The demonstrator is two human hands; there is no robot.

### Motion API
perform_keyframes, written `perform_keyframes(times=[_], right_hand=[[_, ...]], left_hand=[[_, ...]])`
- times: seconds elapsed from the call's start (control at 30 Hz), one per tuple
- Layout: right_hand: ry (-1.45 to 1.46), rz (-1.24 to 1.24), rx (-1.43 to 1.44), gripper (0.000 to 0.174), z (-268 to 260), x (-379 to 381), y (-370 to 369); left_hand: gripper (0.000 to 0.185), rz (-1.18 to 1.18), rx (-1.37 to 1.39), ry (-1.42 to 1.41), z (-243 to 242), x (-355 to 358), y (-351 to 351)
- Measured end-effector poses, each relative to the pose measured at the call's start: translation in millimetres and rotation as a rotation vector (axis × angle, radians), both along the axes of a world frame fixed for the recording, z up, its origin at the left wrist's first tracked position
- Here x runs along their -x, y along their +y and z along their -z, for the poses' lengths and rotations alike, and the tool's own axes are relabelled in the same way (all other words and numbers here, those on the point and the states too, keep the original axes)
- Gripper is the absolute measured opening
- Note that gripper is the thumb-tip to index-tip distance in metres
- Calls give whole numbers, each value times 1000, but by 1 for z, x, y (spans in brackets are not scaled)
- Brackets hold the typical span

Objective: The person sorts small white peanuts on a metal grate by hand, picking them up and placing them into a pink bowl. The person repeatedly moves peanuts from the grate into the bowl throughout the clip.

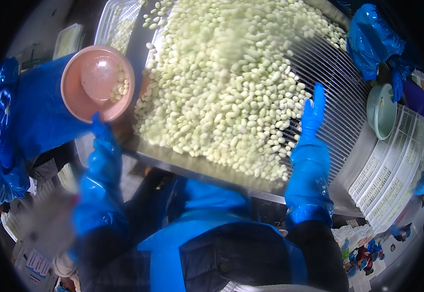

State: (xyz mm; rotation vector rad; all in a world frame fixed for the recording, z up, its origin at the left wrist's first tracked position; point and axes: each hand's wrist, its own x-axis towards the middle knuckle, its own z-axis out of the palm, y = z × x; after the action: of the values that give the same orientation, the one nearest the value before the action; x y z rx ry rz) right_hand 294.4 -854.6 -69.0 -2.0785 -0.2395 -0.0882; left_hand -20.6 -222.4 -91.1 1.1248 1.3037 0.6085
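Observation:
My left hand (104, 135), in a blue glove, is at the near rim of a pink plastic basin (76, 84). One finger or the thumb lies over the rim; the other fingers are hidden. A small cluster of pale pieces (120, 87) sits on the basin's right side. My gloved right hand (313, 109) is stretched flat, holding nothing, along the right edge of a heap of pale green oval pieces (212, 98), like beans or small fruit. Beneath that hand is the ribbed metal surface (339, 91) of the worktable. Part of the heap is blurred.
A raised metal edge (197, 164) runs along the table's near side. At the right are a pale green basin (387, 109), stacked white crates (387, 175) and a blue-sleeved co-worker (374, 40). Another co-worker in blue (40, 106) stands left, near a white basket (104, 22).

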Motion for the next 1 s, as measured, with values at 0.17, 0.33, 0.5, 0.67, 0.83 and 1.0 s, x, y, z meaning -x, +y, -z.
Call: perform_keyframes(times=[0.17, 0.33, 0.5, 0.67, 0.83, 1.0], right_hand=[[-56, -138, -76, 71, 0, 24, 144], [406, -581, -213, 59, -31, 54, 156], [289, 173, 24, 49, -49, 97, -28], [721, 91, 800, 61, -35, 183, -121], [995, 23, -44, 83, -32, 210, -11], [1110, 190, -78, 96, -65, 212, 130]], left_hand=[[40, -54, 40, 12, 0, -6, -14], [47, 18, 77, 123, -40, -31, -38], [46, 114, 172, -110, -24, -11, 35], [50, 73, 414, -273, -4, 2, 77], [51, -56, 466, -220, -15, -15, 48], [48, -13, 475, -210, 13, -9, 58]])
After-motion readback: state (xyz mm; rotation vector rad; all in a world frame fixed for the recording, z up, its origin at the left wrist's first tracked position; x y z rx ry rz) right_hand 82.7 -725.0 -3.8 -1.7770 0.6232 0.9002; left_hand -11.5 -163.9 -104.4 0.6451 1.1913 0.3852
